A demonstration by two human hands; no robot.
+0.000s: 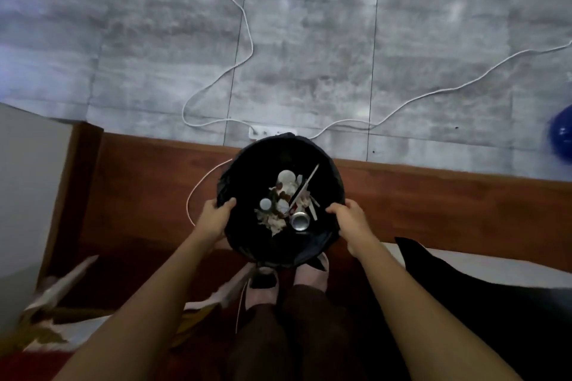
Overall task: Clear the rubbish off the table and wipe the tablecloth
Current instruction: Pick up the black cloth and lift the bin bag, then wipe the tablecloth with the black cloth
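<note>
My left hand [216,219] & right hand [351,221]: fingers gripping bin [335,182] rim; rubbish [280,213] already inside. Worktop not in view, wiping prob. still left.

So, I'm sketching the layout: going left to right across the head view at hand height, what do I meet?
First the left hand gripping the bin rim → metal can in the bin → right hand gripping the opposite rim → blue round object at the frame edge.
</note>
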